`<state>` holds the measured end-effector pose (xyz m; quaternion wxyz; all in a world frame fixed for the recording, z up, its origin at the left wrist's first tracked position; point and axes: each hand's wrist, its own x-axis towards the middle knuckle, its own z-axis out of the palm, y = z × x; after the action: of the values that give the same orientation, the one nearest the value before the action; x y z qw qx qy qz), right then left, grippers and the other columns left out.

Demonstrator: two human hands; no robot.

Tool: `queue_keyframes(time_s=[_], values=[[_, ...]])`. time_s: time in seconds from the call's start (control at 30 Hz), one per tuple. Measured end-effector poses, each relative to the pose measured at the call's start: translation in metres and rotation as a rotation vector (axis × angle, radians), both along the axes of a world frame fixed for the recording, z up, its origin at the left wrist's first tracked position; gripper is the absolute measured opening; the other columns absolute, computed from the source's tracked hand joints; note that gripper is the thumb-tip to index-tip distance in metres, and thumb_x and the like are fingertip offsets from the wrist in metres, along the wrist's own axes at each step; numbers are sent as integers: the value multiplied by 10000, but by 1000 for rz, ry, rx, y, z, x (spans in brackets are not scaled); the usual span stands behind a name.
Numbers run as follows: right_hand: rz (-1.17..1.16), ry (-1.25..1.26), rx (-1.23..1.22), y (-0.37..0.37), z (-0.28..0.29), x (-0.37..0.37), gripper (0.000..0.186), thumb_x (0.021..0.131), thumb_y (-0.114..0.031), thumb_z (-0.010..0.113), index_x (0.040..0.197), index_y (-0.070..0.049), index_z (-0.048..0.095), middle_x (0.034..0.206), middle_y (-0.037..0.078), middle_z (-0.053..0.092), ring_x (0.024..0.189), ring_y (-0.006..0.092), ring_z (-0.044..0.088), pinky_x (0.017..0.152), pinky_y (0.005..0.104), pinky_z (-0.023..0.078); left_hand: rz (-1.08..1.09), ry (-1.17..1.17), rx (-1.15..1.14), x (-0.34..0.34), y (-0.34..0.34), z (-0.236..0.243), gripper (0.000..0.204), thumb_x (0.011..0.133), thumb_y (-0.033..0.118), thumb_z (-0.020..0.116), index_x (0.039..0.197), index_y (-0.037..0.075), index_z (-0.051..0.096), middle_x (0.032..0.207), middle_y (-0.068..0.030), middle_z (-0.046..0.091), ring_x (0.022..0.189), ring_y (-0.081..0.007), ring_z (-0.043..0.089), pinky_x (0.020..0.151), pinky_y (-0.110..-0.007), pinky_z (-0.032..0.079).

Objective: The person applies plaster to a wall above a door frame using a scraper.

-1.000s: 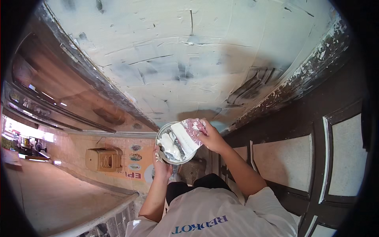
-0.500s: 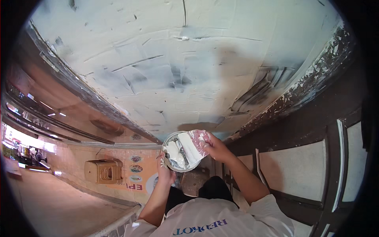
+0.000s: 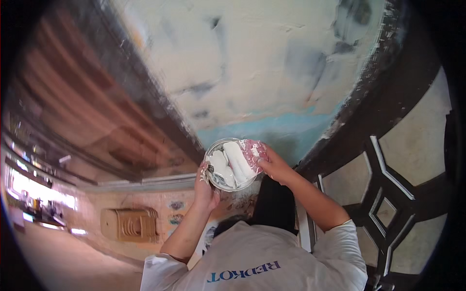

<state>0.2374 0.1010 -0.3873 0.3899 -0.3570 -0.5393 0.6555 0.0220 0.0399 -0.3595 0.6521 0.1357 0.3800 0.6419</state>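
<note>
My left hand [image 3: 206, 184] grips the side of a round tub [image 3: 235, 189] and holds it up in front of me. White putty [image 3: 219, 162] lies inside, smeared along the wall of the tub. The fingers of my right hand [image 3: 273, 164] are closed on a pinkish-red putty spreader [image 3: 254, 153], whose surface is spotted with white. A thick white band of putty covers the spreader's edge over the tub's right half. Part of the left fingers is hidden behind the tub.
Ahead rises a patchy wall [image 3: 262, 72] with pale filler and a turquoise strip low down. Dark frames border it. A panelled dark door [image 3: 364, 206] stands at right. Stacked brown plastic stools [image 3: 128, 225] are on the left, beyond a reddish-brown panel [image 3: 97, 97].
My view has shifted, and the turquoise lower wall now shows more. Both hands, tub and spreader sit higher in the picture. The spreader remains over the tub, its white load turned slightly.
</note>
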Motion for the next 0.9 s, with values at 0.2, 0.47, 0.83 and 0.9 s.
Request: queue_keyframes(time_s=[0.2, 0.47, 0.83, 0.9], values=[[-44, -15, 161, -1, 12, -7, 501, 877, -106, 530, 1343, -31, 360, 1175, 80, 541, 1032, 148, 520, 898, 295, 424, 13, 51, 0, 2, -7, 26, 375, 958, 290, 411, 1231, 39, 472, 1235, -89, 536, 1137, -228, 522, 1002, -364, 406], [-302, -247, 188, -40, 51, -35, 455, 825, -117, 575, 1256, -26, 458, 1003, 155, 620, 882, 198, 601, 798, 319, 471, -84, -13, -15, -32, -16, 23, 407, 957, 316, 402, 1240, 31, 471, 1235, -94, 551, 1124, -234, 541, 987, -374, 426], [-402, -276, 284, -91, 33, -31, 472, 823, -178, 590, 1247, -13, 464, 1064, 192, 613, 965, 288, 608, 846, 361, 462, -207, -26, 48, -31, -53, 13, 407, 963, 292, 373, 1265, 32, 454, 1266, -104, 528, 1161, -243, 511, 1018, -392, 382], [-380, -321, 243, -98, 32, -15, 473, 829, -186, 590, 1250, -13, 462, 1064, 197, 615, 987, 286, 608, 859, 366, 459, -222, 1, 24, -17, -59, 22, 404, 962, 290, 375, 1265, 34, 453, 1268, -105, 526, 1160, -240, 511, 1018, -391, 382]])
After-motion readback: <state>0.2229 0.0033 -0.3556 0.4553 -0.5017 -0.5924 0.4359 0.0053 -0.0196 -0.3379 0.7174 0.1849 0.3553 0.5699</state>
